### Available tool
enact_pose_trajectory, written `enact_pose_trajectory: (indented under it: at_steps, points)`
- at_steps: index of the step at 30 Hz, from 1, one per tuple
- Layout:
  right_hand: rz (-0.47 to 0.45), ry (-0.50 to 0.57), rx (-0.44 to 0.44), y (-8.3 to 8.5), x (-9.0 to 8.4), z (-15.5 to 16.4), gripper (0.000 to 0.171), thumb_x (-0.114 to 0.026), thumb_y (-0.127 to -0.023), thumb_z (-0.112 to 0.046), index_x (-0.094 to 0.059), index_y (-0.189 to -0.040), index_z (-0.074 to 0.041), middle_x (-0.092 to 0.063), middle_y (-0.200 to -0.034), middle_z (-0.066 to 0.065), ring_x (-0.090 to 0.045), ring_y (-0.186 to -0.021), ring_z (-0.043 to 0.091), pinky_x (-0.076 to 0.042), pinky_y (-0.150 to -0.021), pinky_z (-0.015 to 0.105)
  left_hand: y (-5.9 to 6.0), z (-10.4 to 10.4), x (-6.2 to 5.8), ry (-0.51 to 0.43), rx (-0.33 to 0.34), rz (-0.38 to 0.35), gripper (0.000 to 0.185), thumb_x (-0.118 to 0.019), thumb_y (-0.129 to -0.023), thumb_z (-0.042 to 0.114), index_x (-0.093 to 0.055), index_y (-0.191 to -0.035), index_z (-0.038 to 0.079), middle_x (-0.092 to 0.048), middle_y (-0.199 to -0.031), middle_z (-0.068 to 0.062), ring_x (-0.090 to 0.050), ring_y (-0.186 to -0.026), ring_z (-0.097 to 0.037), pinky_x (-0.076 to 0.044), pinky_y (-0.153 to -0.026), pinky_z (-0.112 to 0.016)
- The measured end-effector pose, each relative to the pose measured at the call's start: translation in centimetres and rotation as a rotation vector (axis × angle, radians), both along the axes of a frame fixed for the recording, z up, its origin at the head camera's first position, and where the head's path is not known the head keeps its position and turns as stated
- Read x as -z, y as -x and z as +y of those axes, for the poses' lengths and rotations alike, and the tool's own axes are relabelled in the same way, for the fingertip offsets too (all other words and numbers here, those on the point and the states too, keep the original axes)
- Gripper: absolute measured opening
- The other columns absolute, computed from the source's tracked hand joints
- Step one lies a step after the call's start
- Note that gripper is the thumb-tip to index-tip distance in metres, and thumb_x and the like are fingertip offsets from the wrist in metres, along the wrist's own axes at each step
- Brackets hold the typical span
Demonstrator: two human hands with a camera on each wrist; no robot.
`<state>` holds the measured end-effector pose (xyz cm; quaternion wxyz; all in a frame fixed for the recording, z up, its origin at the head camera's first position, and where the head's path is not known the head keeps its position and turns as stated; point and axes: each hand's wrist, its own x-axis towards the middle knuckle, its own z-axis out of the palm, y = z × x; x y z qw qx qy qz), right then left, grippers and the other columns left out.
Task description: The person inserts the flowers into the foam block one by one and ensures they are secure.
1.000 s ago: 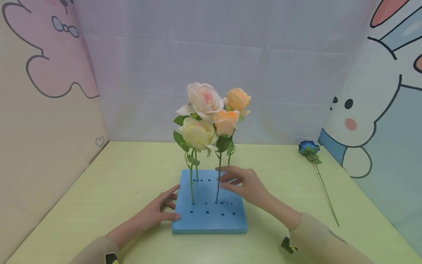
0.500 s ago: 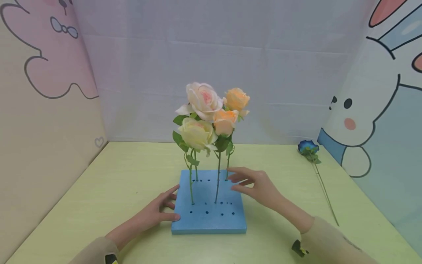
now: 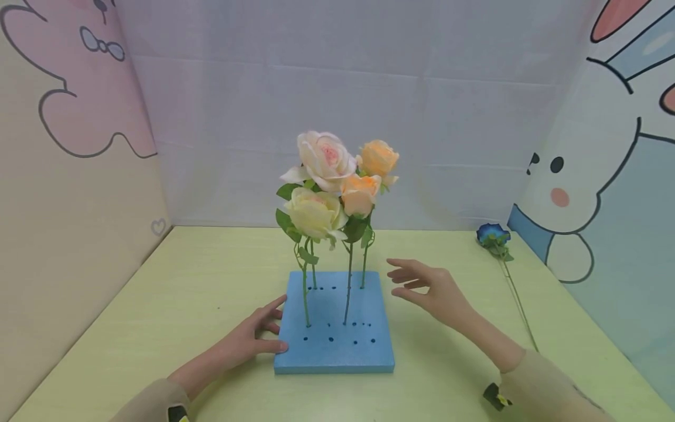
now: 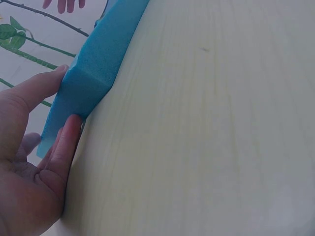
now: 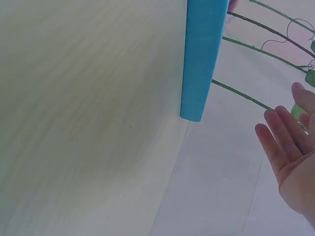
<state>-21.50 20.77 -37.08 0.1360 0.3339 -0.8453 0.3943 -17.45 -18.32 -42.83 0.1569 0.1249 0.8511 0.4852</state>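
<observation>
A light-blue foam block (image 3: 337, 356) with rows of holes lies flat on the table. Upright in it stand a pale pink rose (image 3: 326, 161), a cream rose (image 3: 316, 214), a peach rose (image 3: 361, 195) and an orange rose (image 3: 378, 157) behind, all on thin stems. At the block's left edge is my left hand (image 3: 258, 334), its thumb on the top edge and its fingers against the side, as the left wrist view shows. To the right of the block, my right hand (image 3: 432, 290) is raised in the air, fingers loosely extended and holding nothing.
A blue rose (image 3: 493, 234) lies on the table (image 3: 211, 264) at the right, its long stem pointing toward me and partly behind my right sleeve. A pale cloth backdrop (image 3: 263, 117) rises behind the table, with cartoon-printed panels at both sides.
My right hand has moved away from the peach rose's stem, out to the right past the block's edge. My left hand and the standing roses have stayed in place.
</observation>
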Motion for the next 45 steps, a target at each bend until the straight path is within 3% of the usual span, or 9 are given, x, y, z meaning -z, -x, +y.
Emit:
enact_pose_trajectory:
  at_steps: [12, 24, 34, 40, 45]
  points:
    - [0.074, -0.017, 0.090, 0.2, 0.0, 2.8, 0.058, -0.078, -0.082, -0.007, -0.059, -0.136, -0.016, -0.075, -0.111, 0.008, -0.073, -0.097, 0.021, -0.059, -0.077, 0.034, 0.0, 0.0, 0.0, 0.008, 0.002, 0.008, 0.095, -0.080, -0.083, 0.031, -0.023, -0.158, 0.021, -0.048, -0.143, -0.015, -0.055, -0.116, -0.022, -0.040, -0.102, -0.053]
    - [0.147, -0.071, 0.219, 1.2, 0.3, 6.5, 0.061, -0.080, -0.079, -0.005, -0.060, -0.136, -0.017, -0.074, -0.115, 0.007, -0.071, -0.098, 0.018, -0.058, -0.077, 0.030, 0.1, -0.4, 0.8, 0.014, -0.023, -0.008, 0.095, -0.081, -0.081, 0.033, -0.024, -0.158, 0.024, -0.049, -0.142, -0.013, -0.054, -0.116, -0.021, -0.038, -0.104, -0.053]
    - [0.210, -0.078, 0.292, 1.6, 0.3, 9.8, 0.061, -0.081, -0.077, 0.000, -0.061, -0.134, -0.010, -0.074, -0.112, 0.012, -0.060, -0.101, -0.016, -0.053, -0.077, 0.011, 0.2, -0.3, 0.6, 0.018, -0.024, -0.009, 0.096, -0.081, -0.081, 0.034, -0.024, -0.158, 0.025, -0.049, -0.143, -0.012, -0.054, -0.116, -0.020, -0.041, -0.101, -0.049]
    - [0.227, -0.086, 0.327, 2.0, 0.5, 11.6, 0.062, -0.081, -0.076, 0.001, -0.060, -0.134, -0.007, -0.073, -0.112, 0.015, -0.053, -0.103, -0.024, -0.051, -0.076, 0.008, 0.2, -0.2, 0.6, 0.017, -0.027, -0.014, 0.096, -0.081, -0.081, 0.034, -0.024, -0.158, 0.025, -0.048, -0.144, -0.012, -0.054, -0.118, -0.021, -0.041, -0.102, -0.049]
    - [0.222, -0.129, 0.376, 2.1, 0.7, 13.4, 0.062, -0.081, -0.076, -0.002, -0.059, -0.134, -0.007, -0.072, -0.113, 0.016, -0.048, -0.101, -0.028, -0.053, -0.072, 0.012, 0.3, 0.0, 0.4, 0.018, -0.031, -0.017, 0.096, -0.081, -0.081, 0.034, -0.024, -0.158, 0.026, -0.048, -0.144, -0.012, -0.054, -0.119, -0.022, -0.041, -0.101, -0.048]
